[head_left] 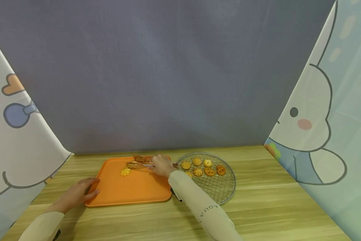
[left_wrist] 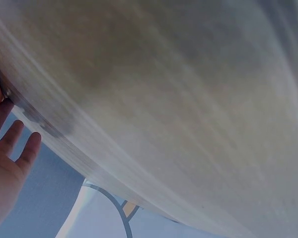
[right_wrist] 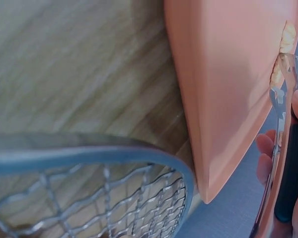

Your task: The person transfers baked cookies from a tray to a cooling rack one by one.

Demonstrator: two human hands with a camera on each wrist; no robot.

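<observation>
My right hand (head_left: 161, 165) grips a pair of metal tongs (right_wrist: 286, 129) with dark handle grips, above the back of an orange tray (head_left: 132, 190). The tong tips point left and stand apart. Beside them on the tray lies a yellow flower-shaped cookie (head_left: 125, 172). A second cookie (right_wrist: 275, 73) shows at the tong tips in the right wrist view; whether it is pinched, I cannot tell. At the tray's left rim rests my left hand (head_left: 78, 193), its fingers fairly straight in the left wrist view.
A round wire rack (head_left: 218, 187) stands right of the tray, its rim close to the tray's corner. Several cookies, among them a pretzel-shaped one (head_left: 221, 170), lie on its back half. Behind the wooden table (head_left: 268, 194) hangs a grey cloth (head_left: 168, 83).
</observation>
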